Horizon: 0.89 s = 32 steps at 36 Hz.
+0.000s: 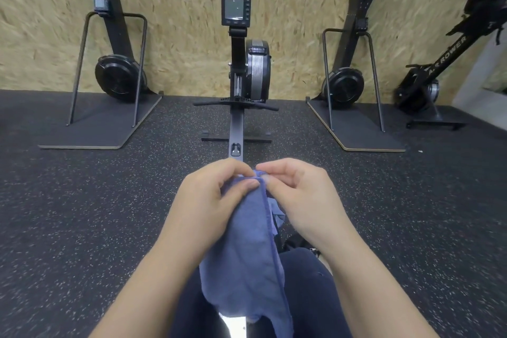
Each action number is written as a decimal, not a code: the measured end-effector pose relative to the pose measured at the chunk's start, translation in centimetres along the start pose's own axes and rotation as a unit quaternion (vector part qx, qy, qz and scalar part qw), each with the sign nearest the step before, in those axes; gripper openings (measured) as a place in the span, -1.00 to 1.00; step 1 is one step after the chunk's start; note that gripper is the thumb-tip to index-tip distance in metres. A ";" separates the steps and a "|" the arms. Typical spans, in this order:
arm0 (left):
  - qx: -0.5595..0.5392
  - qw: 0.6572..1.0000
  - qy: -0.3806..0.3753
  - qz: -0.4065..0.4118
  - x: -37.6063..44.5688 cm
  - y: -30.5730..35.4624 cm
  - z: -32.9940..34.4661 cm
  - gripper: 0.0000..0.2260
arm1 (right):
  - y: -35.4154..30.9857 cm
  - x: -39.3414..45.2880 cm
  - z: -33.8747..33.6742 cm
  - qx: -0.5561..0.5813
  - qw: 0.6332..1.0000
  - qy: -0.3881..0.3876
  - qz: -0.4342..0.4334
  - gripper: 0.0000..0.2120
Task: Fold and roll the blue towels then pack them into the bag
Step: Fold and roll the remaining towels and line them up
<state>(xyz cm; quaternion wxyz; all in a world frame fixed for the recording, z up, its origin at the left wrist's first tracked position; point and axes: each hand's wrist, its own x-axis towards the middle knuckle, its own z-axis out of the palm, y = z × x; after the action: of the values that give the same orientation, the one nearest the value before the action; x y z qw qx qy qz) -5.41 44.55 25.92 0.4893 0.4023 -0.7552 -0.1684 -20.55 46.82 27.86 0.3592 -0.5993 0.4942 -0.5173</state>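
You hold one blue towel (247,250) up in front of you, both hands meeting at its far top edge. Your left hand (211,197) pinches that edge between thumb and curled fingers; your right hand (299,195) pinches the same edge just beside it, fingertips almost touching the left's. From that shared grip the towel hangs toward you, its long axis running far to near, down across your lap, with the seamed border on its right side. Neither hand is nearer; both sit at the one end. To fold, you likely need to draw the hands apart, left and right, along that edge. No bag can be made out.
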 end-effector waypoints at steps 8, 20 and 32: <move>0.004 1.000 -0.003 -0.010 -0.1 -0.1 -0.1 -0.91 | 0.0 -0.2 -0.2 -0.011 0.999 -0.031 0.004 -0.80; -0.002 0.999 -0.012 -0.046 0.2 -0.4 -0.3 -0.93 | -0.2 -0.5 -0.7 -0.086 0.993 -0.074 -0.022 -0.77; -0.104 0.991 -0.047 -0.075 2.6 -0.9 -0.9 -0.80 | -0.1 1.4 -0.7 0.064 0.996 -0.037 -0.041 -0.74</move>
<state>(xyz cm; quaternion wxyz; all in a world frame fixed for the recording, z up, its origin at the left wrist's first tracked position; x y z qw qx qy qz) -4.70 42.07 27.34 0.4785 0.3967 -0.7233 -0.3008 -21.26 45.59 28.45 0.3929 -0.6138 0.4216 -0.5396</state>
